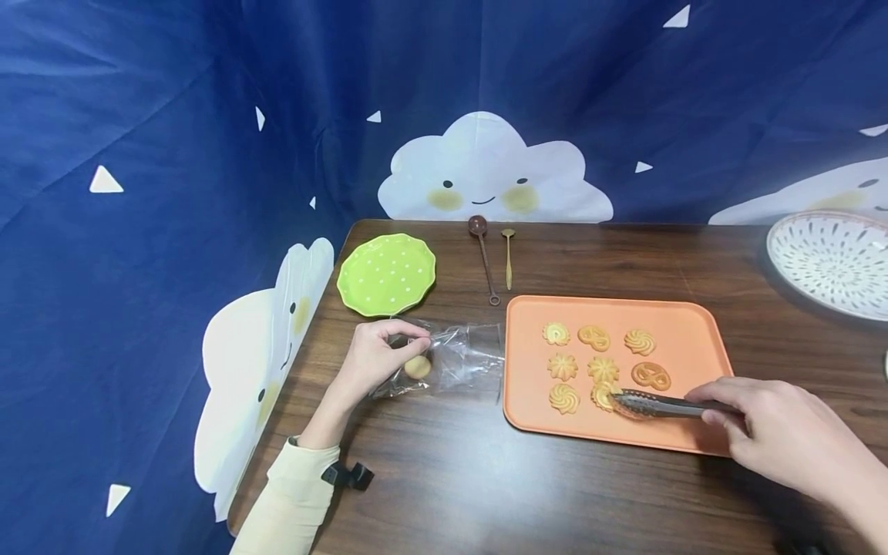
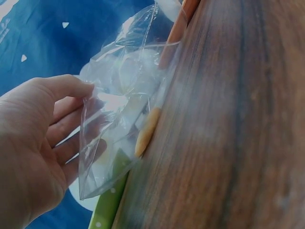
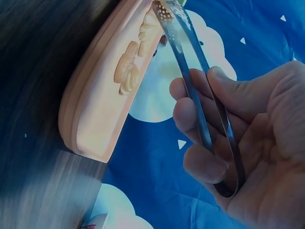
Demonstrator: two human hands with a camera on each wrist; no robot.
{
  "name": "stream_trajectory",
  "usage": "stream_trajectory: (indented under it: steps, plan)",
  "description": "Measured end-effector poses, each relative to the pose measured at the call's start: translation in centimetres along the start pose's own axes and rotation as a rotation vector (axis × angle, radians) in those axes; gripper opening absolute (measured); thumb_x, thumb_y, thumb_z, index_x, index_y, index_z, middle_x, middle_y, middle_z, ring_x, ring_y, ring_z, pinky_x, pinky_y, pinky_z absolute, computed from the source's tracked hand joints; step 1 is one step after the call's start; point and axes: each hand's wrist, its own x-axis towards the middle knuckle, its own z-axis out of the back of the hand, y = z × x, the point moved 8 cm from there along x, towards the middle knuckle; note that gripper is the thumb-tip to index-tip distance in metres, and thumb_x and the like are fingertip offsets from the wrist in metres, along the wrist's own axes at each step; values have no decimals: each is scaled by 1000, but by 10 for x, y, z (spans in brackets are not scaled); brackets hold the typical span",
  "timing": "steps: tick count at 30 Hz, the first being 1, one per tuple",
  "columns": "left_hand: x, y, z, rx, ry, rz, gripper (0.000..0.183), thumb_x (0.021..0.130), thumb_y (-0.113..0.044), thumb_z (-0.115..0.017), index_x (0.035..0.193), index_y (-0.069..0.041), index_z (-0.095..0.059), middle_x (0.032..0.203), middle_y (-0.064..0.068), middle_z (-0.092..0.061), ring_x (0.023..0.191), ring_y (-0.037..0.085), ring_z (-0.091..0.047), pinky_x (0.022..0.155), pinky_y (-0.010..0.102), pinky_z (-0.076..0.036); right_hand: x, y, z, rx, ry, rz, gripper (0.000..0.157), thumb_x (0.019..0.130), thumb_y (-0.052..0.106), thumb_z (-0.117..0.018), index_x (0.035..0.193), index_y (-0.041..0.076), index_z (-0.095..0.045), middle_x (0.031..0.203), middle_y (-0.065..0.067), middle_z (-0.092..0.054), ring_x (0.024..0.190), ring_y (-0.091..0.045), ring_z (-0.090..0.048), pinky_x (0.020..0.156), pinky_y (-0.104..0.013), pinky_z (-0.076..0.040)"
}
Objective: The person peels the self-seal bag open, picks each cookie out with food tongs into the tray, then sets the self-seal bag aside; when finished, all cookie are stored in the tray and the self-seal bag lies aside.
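My left hand (image 1: 378, 356) pinches the upper side of a clear plastic bag (image 1: 468, 356) between thumb and fingers, left of the orange tray (image 1: 683, 324). A round cookie (image 1: 418, 367) lies inside the bag, also visible in the left wrist view as a golden cookie (image 2: 148, 131) seen edge-on. My right hand (image 1: 784, 432) grips metal tongs (image 1: 666, 406) over the tray's front right part. Their perforated tips are at a flower-shaped cookie (image 1: 602, 396) in the front row; whether they clamp it is unclear. Several swirl, flower and pretzel-shaped cookies (image 1: 563, 367) lie on the tray.
A green dotted plate (image 1: 386, 276) stands behind the bag at the left. Behind the tray lie a brown ladle (image 1: 486, 258) and a small gold spoon (image 1: 509, 262). A white patterned plate (image 1: 835, 266) is at the back right. Blue cloud-printed fabric (image 1: 277, 77) borders the table.
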Motion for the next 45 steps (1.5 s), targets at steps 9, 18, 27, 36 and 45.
stream_trajectory:
  steps: [9, 18, 27, 36, 45]
  plan:
    - [0, 2, -2, -4, 4, -4, 5, 86, -39, -80, 91, -39, -78, 91, -20, -78, 98, 1, -72, 95, 45, -59, -3, -1, 3, -53, 21, -76, 30, 67, 13, -80, 91, 31, -73, 74, 14, -68, 58, 3, -38, 47, -30, -31]
    - [1, 2, -3, -12, 9, -10, 5, 87, -38, -80, 92, -38, -78, 91, -21, -78, 98, 0, -72, 94, 48, -58, -5, 1, 10, -89, 48, -106, 30, 66, 15, -79, 92, 29, -73, 67, 18, -59, 56, 1, -35, 47, -28, -26]
    - [2, 0, -4, -13, 14, -12, 8, 86, -38, -80, 93, -33, -80, 90, -21, -78, 98, 0, -72, 97, 46, -58, 47, 64, 11, 7, -122, 181, 35, 72, 16, -81, 106, 20, -76, 94, 2, -77, 79, -18, -73, 60, -47, -56]
    - [1, -1, -5, -28, 29, -20, 13, 86, -37, -81, 94, -27, -80, 91, -20, -78, 97, 0, -73, 95, 40, -59, 112, 121, -44, 87, 53, 260, 28, 86, 15, -78, 114, 18, -74, 101, 4, -75, 93, -16, -73, 72, -42, -60]
    - [-2, -7, -6, -100, 37, -108, 7, 85, -26, -83, 91, -24, -81, 94, -7, -80, 95, 6, -74, 93, 22, -57, 146, 161, -87, 193, 181, 342, 28, 89, 23, -77, 116, 16, -74, 108, 0, -78, 99, -18, -74, 85, -42, -61]
